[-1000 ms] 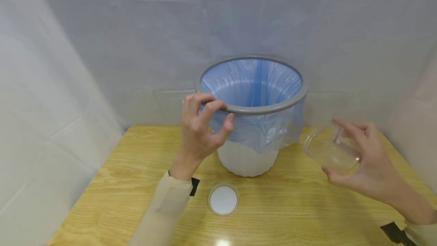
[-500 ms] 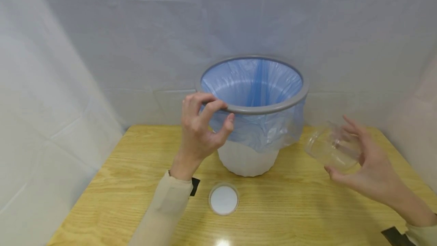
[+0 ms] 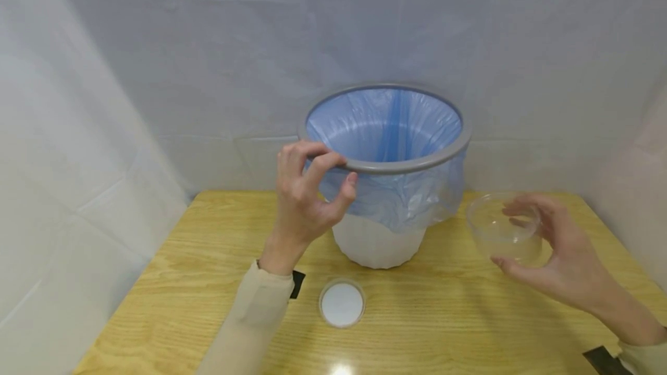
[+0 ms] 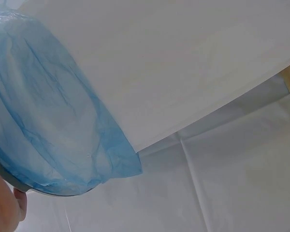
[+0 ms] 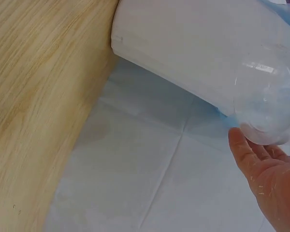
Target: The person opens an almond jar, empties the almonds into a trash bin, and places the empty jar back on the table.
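Note:
A white trash can (image 3: pixel 379 245) stands on the table, lined with a blue plastic bag (image 3: pixel 401 201) folded out over its grey rim. At the rim's near left side is my left hand (image 3: pixel 306 195), fingers hooked over the edge and thumb held apart in front of the bag. To the right of the can, above the table, my right hand (image 3: pixel 565 268) holds a clear plastic cup (image 3: pixel 502 242) between thumb and fingers. The cup's wide mouth faces up, slightly tilted. In the right wrist view the see-through cup (image 5: pixel 263 99) overlaps the can.
Near the front of the wooden table (image 3: pixel 432 328) lies a small round clear dish with a white disc (image 3: pixel 341 304) in it. A pale sheet (image 3: pixel 234 74) hangs behind, with more of it at both sides.
My right hand has turned the cup from lying sideways, mouth to the left, to mouth up, and its fingers have shifted on it. My left hand has stayed at the rim.

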`<state>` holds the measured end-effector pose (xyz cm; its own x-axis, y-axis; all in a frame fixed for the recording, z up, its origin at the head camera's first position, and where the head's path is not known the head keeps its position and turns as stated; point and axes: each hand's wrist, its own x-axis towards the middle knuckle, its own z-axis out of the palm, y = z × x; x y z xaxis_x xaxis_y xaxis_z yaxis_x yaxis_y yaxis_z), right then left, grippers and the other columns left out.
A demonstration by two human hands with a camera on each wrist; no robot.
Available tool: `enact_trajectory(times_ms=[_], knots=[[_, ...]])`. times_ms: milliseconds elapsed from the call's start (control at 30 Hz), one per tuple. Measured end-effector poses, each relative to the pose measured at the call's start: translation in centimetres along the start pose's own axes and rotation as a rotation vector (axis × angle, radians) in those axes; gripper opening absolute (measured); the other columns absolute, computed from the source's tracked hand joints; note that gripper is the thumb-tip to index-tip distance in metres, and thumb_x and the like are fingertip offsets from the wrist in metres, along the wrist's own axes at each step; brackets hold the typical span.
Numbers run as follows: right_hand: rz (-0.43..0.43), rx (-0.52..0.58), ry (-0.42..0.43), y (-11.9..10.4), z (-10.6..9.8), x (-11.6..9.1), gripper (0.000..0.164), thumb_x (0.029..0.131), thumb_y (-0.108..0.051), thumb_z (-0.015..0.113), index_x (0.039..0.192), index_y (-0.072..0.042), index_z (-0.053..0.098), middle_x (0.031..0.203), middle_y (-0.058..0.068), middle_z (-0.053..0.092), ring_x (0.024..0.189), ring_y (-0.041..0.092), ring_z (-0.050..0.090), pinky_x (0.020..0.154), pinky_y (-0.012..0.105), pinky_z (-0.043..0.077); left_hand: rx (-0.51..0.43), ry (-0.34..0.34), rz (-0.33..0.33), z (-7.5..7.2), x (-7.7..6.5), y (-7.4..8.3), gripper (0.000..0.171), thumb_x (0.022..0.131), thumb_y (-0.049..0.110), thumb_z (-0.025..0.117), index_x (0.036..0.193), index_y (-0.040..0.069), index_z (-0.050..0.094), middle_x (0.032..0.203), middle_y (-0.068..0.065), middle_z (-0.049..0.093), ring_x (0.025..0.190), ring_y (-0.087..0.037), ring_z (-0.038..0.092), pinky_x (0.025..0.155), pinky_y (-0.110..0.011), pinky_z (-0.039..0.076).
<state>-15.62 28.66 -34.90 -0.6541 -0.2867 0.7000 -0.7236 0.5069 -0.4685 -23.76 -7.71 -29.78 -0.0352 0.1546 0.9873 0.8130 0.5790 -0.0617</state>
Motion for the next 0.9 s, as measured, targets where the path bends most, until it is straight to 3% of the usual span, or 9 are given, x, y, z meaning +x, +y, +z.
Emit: enact_trajectory(times_ms=[333,533,600,733,900], knots=[[-0.025,0.028,-0.003,0.5,-0.2,-0.4,0.114,0.04,0.025,0.086,0.143,0.016,0.037,0.138,-0.009,0.059,0.123,0.0,0.06,0.101,0.009,0.044,0.001,-0.003,-0.004,0.0,-0.1,0.1,0.021,0.09,0.026,0.067,0.097,0.006,0.066,0.097,-0.014,0.058,0.089,-0.034,0.051,0.08,-0.049,0.041],[-0.08,0.111,-0.011,1.1,-0.3,-0.9,0.11,0.054,-0.001,0.098,0.141,0.021,0.035,0.137,0.0,0.06,0.121,0.005,0.063,0.099,0.011,0.048,0.003,-0.005,-0.003,-0.1,-0.1,0.1,0.021,0.09,0.026,0.067,0.097,0.006,0.066,0.097,-0.014,0.058,0.089,-0.034,0.052,0.079,-0.048,0.042],[-0.075,0.102,-0.012,1.1,-0.4,-1.1,0.111,0.051,0.002,0.098,0.141,0.02,0.035,0.138,0.001,0.058,0.12,0.005,0.063,0.099,0.01,0.048,0.002,-0.005,-0.005,-0.1,0.0,0.1,0.021,0.089,0.025,0.067,0.097,0.006,0.066,0.097,-0.014,0.058,0.089,-0.034,0.052,0.079,-0.048,0.041],[-0.034,0.041,-0.019,0.6,-0.4,-1.4,0.117,0.036,0.023,0.089,0.141,0.017,0.037,0.139,-0.005,0.055,0.118,0.0,0.063,0.098,0.006,0.045,-0.002,-0.005,-0.009,0.0,0.0,0.1,0.021,0.09,0.026,0.067,0.097,0.006,0.066,0.097,-0.014,0.058,0.089,-0.034,0.051,0.079,-0.048,0.041],[-0.013,0.017,-0.028,0.4,-0.4,-1.8,0.117,0.034,0.025,0.088,0.139,0.017,0.037,0.137,-0.011,0.055,0.118,-0.004,0.061,0.096,0.006,0.046,-0.009,-0.003,-0.01,0.0,0.0,0.2,0.022,0.09,0.026,0.067,0.097,0.006,0.066,0.096,-0.014,0.058,0.088,-0.034,0.051,0.079,-0.048,0.04]])
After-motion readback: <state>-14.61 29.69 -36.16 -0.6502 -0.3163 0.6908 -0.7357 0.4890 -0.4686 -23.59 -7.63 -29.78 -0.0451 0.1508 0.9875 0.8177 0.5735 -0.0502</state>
